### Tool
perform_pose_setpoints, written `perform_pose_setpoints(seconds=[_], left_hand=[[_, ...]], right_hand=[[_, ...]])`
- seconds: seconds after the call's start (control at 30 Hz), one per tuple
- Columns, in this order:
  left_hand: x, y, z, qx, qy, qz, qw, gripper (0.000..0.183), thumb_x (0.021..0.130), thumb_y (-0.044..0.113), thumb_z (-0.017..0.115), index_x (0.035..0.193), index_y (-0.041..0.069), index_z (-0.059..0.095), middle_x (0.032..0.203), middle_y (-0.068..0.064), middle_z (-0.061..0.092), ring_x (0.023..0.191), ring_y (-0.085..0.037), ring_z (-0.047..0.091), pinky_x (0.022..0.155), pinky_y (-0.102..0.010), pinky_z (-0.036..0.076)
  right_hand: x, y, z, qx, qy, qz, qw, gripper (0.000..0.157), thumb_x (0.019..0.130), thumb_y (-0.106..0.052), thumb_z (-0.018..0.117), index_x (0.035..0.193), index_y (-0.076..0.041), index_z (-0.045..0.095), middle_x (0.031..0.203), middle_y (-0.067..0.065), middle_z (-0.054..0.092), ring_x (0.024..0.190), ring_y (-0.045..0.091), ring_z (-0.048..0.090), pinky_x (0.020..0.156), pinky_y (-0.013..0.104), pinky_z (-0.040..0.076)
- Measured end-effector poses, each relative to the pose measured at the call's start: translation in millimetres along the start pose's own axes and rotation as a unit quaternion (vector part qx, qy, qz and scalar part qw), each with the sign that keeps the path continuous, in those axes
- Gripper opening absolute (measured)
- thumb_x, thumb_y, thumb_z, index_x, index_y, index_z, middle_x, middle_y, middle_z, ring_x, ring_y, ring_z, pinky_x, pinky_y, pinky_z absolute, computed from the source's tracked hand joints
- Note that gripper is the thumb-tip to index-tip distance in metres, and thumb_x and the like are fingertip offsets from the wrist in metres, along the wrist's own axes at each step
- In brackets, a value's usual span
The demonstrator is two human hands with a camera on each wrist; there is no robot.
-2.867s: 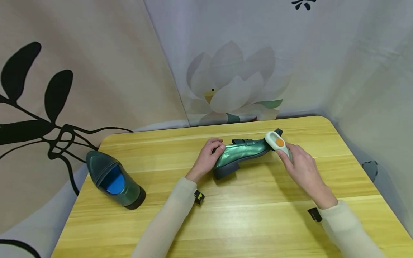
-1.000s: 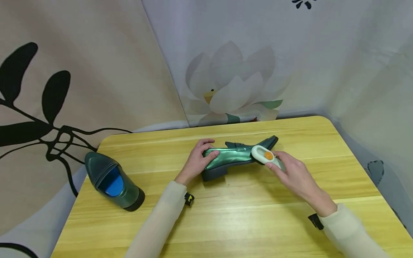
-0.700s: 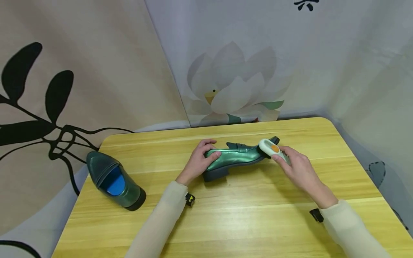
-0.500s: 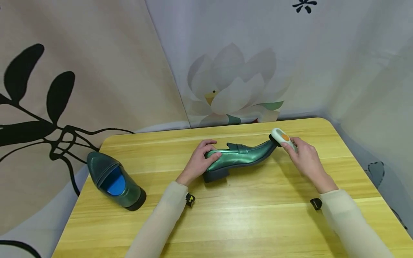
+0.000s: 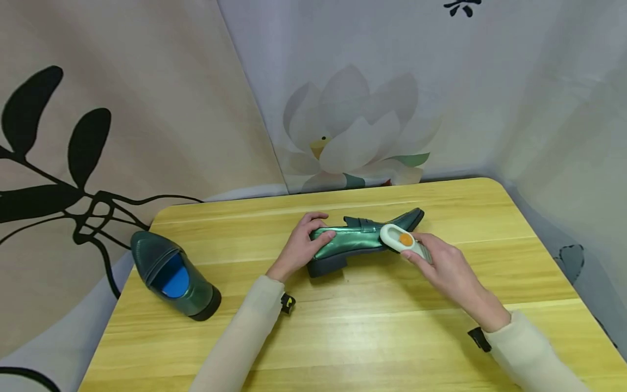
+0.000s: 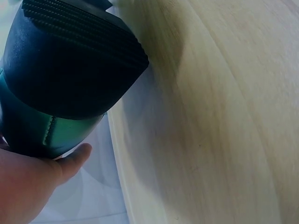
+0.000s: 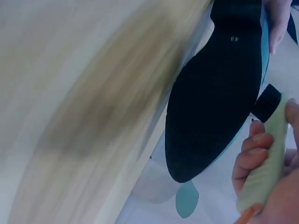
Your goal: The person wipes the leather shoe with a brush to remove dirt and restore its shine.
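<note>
A shiny green loafer (image 5: 350,238) with a dark sole is held by my left hand (image 5: 299,245) at its heel end, thumb on the near side. Its toe points right; the right wrist view shows its black sole (image 7: 215,93) tilted up off the table. My right hand (image 5: 448,267) grips a pale shoe brush (image 5: 394,237) with an orange spot. The brush's black bristles (image 7: 267,103) lie against the shoe's side near the forefoot. In the left wrist view the dark heel (image 6: 74,65) fills the upper left.
The matching green loafer (image 5: 178,280) with a blue insole stands at the table's left edge. The wooden table (image 5: 367,337) has rounded back corners. Printed curtains (image 5: 352,81) hang right behind it.
The brush has gone back and forth along the shoe's side, out to the toe half a second ago and now back near the forefoot. Since the first frame the shoe has shifted slightly left.
</note>
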State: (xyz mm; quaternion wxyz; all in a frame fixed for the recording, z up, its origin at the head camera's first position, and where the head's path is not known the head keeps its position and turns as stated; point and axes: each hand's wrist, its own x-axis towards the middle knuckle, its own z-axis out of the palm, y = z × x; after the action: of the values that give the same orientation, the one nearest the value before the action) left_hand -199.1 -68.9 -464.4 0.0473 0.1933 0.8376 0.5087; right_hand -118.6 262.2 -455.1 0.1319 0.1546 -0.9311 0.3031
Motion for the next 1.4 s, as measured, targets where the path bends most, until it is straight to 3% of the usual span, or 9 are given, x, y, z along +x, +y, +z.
perform_pose_setpoints(seconds=[0.1, 0.23, 0.43, 0.53, 0.77, 1.0, 1.2, 1.3, 1.4], left_hand=[[0.3, 1.2, 0.1, 0.001, -0.004, 0.002, 1.0, 0.021, 0.101, 0.027, 0.07, 0.1, 0.007, 0.07, 0.149, -0.009, 0.05, 0.14, -0.032, 0.044, 0.117, -0.051, 0.032], [0.4, 1.5, 0.7, 0.001, -0.01, -0.002, 0.9999, 0.02, 0.102, 0.027, 0.069, 0.101, 0.007, 0.071, 0.149, -0.008, 0.05, 0.139, -0.03, 0.044, 0.117, -0.049, 0.033], [-0.5, 0.6, 0.8, 0.001, -0.008, 0.003, 1.0, 0.018, 0.101, 0.025, 0.07, 0.099, 0.007, 0.07, 0.149, -0.011, 0.05, 0.139, -0.032, 0.045, 0.116, -0.051, 0.034], [-0.8, -0.1, 0.8, -0.002, -0.01, 0.009, 0.9999, 0.018, 0.101, 0.025, 0.07, 0.099, 0.007, 0.07, 0.15, -0.014, 0.05, 0.139, -0.034, 0.045, 0.116, -0.052, 0.033], [-1.4, 0.7, -0.8, 0.012, -0.006, 0.004, 0.9999, 0.019, 0.101, 0.027, 0.07, 0.1, 0.008, 0.071, 0.148, -0.01, 0.051, 0.138, -0.032, 0.046, 0.116, -0.05, 0.034], [-2.2, 0.8, -1.3, 0.012, -0.003, 0.01, 0.9999, 0.018, 0.101, 0.026, 0.07, 0.099, 0.008, 0.071, 0.149, -0.011, 0.05, 0.138, -0.033, 0.045, 0.115, -0.052, 0.035], [-3.1, 1.1, -0.3, 0.009, -0.005, 0.015, 0.9998, 0.018, 0.101, 0.026, 0.07, 0.099, 0.009, 0.072, 0.149, -0.012, 0.05, 0.139, -0.034, 0.045, 0.116, -0.053, 0.034], [-3.5, 1.1, 0.0, 0.01, -0.006, 0.012, 0.9999, 0.019, 0.102, 0.027, 0.07, 0.099, 0.008, 0.071, 0.149, -0.012, 0.05, 0.139, -0.033, 0.045, 0.116, -0.053, 0.034], [-2.9, 0.5, 0.2, 0.011, -0.004, 0.009, 0.9999, 0.019, 0.102, 0.027, 0.069, 0.1, 0.008, 0.071, 0.149, -0.011, 0.05, 0.139, -0.033, 0.045, 0.116, -0.052, 0.034]], right_hand=[[1.0, 5.0, -1.2, -0.001, 0.013, 0.012, 1.0, 0.044, 0.101, -0.027, 0.071, 0.13, 0.005, 0.063, 0.112, 0.021, 0.071, 0.088, 0.033, 0.067, 0.073, 0.053, 0.056], [10.3, 27.0, -8.2, -0.008, 0.029, 0.064, 0.997, 0.048, 0.104, -0.032, 0.066, 0.132, 0.006, 0.061, 0.11, 0.024, 0.07, 0.084, 0.035, 0.064, 0.07, 0.052, 0.052], [24.0, 48.5, -17.6, -0.013, 0.009, 0.132, 0.991, 0.061, 0.107, -0.044, 0.055, 0.137, 0.009, 0.057, 0.11, 0.027, 0.067, 0.081, 0.034, 0.059, 0.066, 0.043, 0.045], [24.2, 39.5, -18.4, -0.007, 0.002, 0.124, 0.992, 0.059, 0.106, -0.043, 0.058, 0.136, 0.008, 0.059, 0.11, 0.027, 0.068, 0.082, 0.035, 0.061, 0.067, 0.045, 0.047], [15.7, 7.8, -14.9, -0.003, -0.026, 0.052, 0.998, 0.049, 0.101, -0.035, 0.069, 0.13, 0.005, 0.063, 0.113, 0.023, 0.07, 0.091, 0.036, 0.066, 0.076, 0.055, 0.053], [33.1, 42.0, -23.6, -0.019, -0.028, 0.123, 0.992, 0.063, 0.108, -0.047, 0.053, 0.137, 0.009, 0.057, 0.116, 0.031, 0.067, 0.093, 0.043, 0.064, 0.076, 0.057, 0.05], [50.2, 75.5, -30.5, -0.018, -0.077, 0.177, 0.981, 0.077, 0.108, -0.055, 0.042, 0.143, 0.014, 0.048, 0.117, 0.035, 0.064, 0.094, 0.043, 0.061, 0.077, 0.056, 0.048], [51.3, 79.1, -32.2, -0.009, -0.09, 0.185, 0.979, 0.08, 0.108, -0.057, 0.041, 0.144, 0.014, 0.047, 0.117, 0.034, 0.064, 0.092, 0.04, 0.06, 0.075, 0.052, 0.048], [46.4, 70.8, -33.9, 0.002, -0.077, 0.176, 0.981, 0.077, 0.108, -0.056, 0.043, 0.144, 0.011, 0.049, 0.118, 0.033, 0.064, 0.093, 0.04, 0.061, 0.074, 0.049, 0.048]])
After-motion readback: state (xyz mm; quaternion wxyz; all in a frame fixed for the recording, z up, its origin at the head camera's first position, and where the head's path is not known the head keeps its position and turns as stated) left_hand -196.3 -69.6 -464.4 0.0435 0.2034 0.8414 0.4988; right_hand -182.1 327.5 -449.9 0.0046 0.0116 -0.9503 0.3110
